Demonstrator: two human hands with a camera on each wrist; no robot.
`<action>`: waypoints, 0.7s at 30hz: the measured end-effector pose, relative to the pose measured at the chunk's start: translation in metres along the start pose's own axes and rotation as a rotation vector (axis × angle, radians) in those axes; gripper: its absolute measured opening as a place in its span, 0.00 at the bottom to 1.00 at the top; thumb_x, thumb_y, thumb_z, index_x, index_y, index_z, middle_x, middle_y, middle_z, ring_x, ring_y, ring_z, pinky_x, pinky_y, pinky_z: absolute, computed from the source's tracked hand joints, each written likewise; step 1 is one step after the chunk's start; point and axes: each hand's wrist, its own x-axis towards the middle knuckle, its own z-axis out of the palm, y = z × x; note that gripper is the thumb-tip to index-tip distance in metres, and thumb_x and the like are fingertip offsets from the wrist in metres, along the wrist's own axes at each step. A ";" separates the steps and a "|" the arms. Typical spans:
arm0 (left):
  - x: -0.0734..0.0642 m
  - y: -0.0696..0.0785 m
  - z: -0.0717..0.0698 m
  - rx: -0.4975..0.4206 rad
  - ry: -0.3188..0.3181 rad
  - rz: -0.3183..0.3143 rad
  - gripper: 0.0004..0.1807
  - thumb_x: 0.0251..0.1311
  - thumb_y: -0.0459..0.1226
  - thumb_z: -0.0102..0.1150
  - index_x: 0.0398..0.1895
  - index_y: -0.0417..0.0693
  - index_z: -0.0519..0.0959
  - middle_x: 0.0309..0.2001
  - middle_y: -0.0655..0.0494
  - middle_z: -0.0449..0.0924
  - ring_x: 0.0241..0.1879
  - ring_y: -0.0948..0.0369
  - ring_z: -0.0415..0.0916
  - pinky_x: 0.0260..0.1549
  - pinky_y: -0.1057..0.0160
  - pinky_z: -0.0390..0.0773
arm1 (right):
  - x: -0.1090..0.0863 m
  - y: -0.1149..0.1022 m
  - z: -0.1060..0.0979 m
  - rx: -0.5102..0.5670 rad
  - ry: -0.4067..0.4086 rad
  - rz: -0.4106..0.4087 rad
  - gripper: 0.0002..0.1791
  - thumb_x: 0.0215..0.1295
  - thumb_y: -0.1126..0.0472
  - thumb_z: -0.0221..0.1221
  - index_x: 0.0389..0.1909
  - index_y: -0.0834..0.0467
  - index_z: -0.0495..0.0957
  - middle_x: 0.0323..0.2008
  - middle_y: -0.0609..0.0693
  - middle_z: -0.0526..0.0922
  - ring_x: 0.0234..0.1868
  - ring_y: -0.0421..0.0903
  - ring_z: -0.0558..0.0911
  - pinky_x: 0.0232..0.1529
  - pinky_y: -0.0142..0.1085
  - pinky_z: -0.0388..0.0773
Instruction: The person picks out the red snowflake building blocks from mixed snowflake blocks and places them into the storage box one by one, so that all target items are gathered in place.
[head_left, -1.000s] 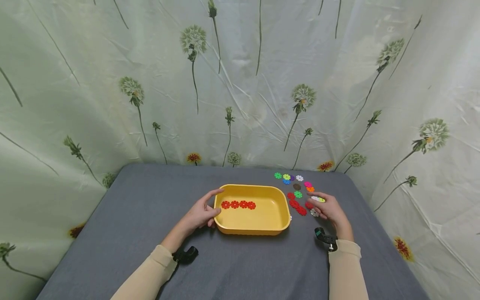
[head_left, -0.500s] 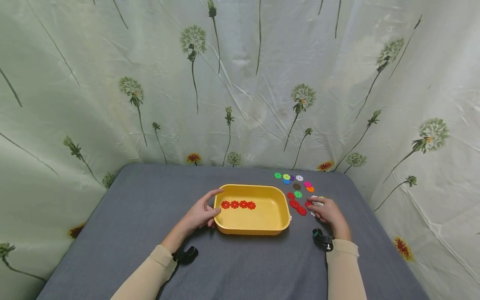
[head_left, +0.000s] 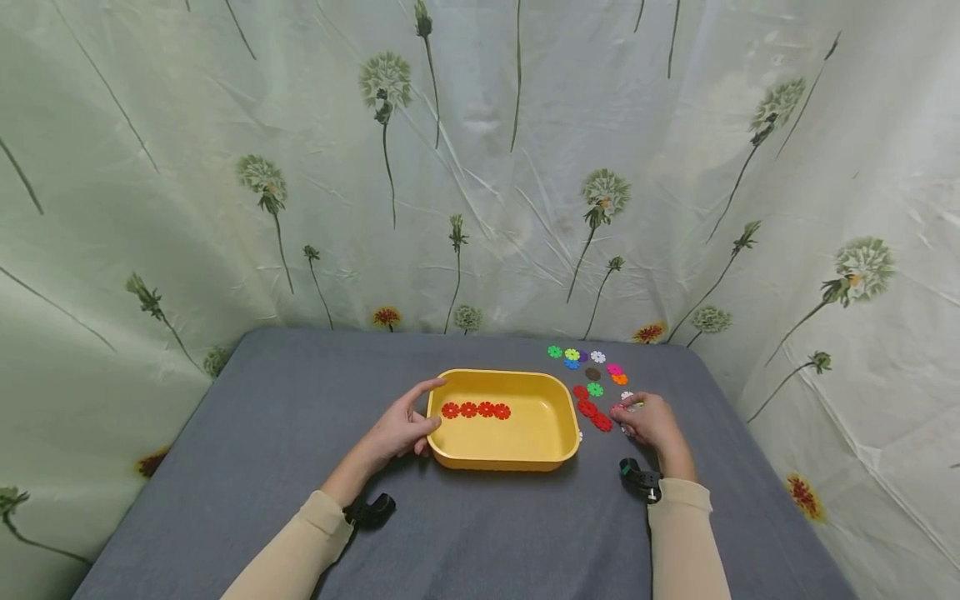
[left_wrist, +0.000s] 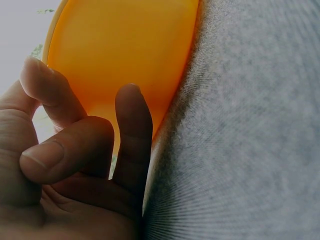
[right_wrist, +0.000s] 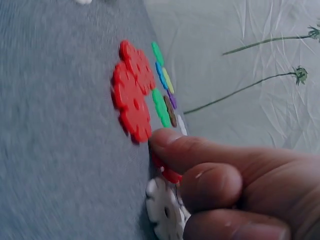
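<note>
A yellow tray (head_left: 502, 373) sits mid-table with a chain of red flower discs (head_left: 476, 410) on its floor. My left hand (head_left: 429, 408) rests against the tray's left end, index finger along the rim and thumb on the wall; in the left wrist view the loosely bent fingers (left_wrist: 132, 115) touch the tray's outer wall (left_wrist: 125, 50). My right hand (head_left: 622, 412) lies right of the tray, its fingers curled. There its fingertip (right_wrist: 167, 142) pinches a red flower disc (right_wrist: 169, 172), next to a white disc (right_wrist: 165, 212) and a joined red cluster (right_wrist: 131, 90).
Loose flower discs in green, blue, white, pink, orange and brown (head_left: 592, 367) lie behind the right hand, near the table's back right corner. A flower-print curtain (head_left: 480, 167) closes off the back and sides. The grey cloth table (head_left: 300, 392) stretches left and front.
My right hand has drawn left and nearer, from the white and yellow disc to the red discs, and its fingers have curled. The left hand and tray have not moved.
</note>
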 end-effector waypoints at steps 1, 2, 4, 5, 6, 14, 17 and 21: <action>0.000 0.000 0.000 0.000 -0.001 -0.001 0.38 0.75 0.36 0.60 0.84 0.60 0.57 0.13 0.63 0.77 0.13 0.62 0.72 0.12 0.68 0.63 | -0.001 0.000 0.000 0.021 -0.002 0.002 0.25 0.66 0.56 0.72 0.54 0.68 0.77 0.17 0.45 0.77 0.17 0.39 0.73 0.21 0.31 0.70; -0.001 0.000 0.000 0.001 -0.001 -0.001 0.38 0.75 0.36 0.60 0.84 0.60 0.57 0.13 0.63 0.77 0.13 0.62 0.71 0.12 0.68 0.63 | -0.002 -0.001 0.001 0.040 -0.007 0.002 0.24 0.66 0.56 0.71 0.53 0.68 0.77 0.17 0.46 0.77 0.17 0.38 0.73 0.20 0.31 0.70; -0.001 0.000 0.001 -0.001 -0.002 -0.001 0.38 0.75 0.36 0.60 0.84 0.60 0.57 0.13 0.63 0.77 0.13 0.61 0.72 0.12 0.68 0.63 | -0.003 -0.002 0.002 0.066 -0.010 -0.006 0.21 0.67 0.58 0.70 0.51 0.69 0.77 0.17 0.46 0.77 0.17 0.38 0.72 0.20 0.31 0.68; -0.001 0.000 0.001 -0.003 -0.003 0.000 0.38 0.75 0.36 0.60 0.84 0.60 0.57 0.13 0.63 0.77 0.13 0.61 0.72 0.12 0.68 0.63 | -0.004 -0.002 0.002 0.077 -0.011 -0.009 0.20 0.68 0.58 0.70 0.50 0.69 0.78 0.17 0.46 0.76 0.16 0.38 0.72 0.19 0.31 0.68; -0.001 0.000 0.001 -0.003 -0.005 0.000 0.38 0.75 0.36 0.60 0.84 0.60 0.57 0.13 0.63 0.77 0.13 0.61 0.72 0.12 0.68 0.63 | -0.004 -0.002 0.001 0.087 -0.014 -0.015 0.20 0.69 0.58 0.69 0.49 0.70 0.78 0.17 0.46 0.76 0.16 0.38 0.72 0.19 0.31 0.68; 0.000 0.003 0.000 -0.012 -0.013 0.002 0.38 0.75 0.35 0.59 0.84 0.58 0.57 0.12 0.62 0.76 0.14 0.61 0.73 0.12 0.67 0.62 | -0.009 -0.015 0.000 0.147 -0.004 -0.112 0.17 0.74 0.56 0.65 0.46 0.69 0.82 0.16 0.45 0.74 0.15 0.39 0.68 0.19 0.31 0.68; 0.000 0.003 0.000 -0.008 -0.009 -0.001 0.38 0.76 0.35 0.59 0.84 0.58 0.57 0.12 0.62 0.76 0.14 0.61 0.73 0.12 0.67 0.62 | -0.013 -0.026 0.000 0.192 0.001 -0.165 0.19 0.74 0.54 0.65 0.49 0.69 0.82 0.16 0.45 0.73 0.14 0.38 0.66 0.18 0.30 0.66; 0.000 0.003 0.000 -0.006 -0.009 -0.003 0.38 0.76 0.35 0.59 0.84 0.59 0.57 0.12 0.61 0.76 0.14 0.60 0.73 0.12 0.67 0.63 | -0.022 -0.045 0.005 0.255 0.003 -0.218 0.23 0.75 0.54 0.65 0.56 0.71 0.80 0.16 0.43 0.73 0.14 0.36 0.65 0.17 0.28 0.62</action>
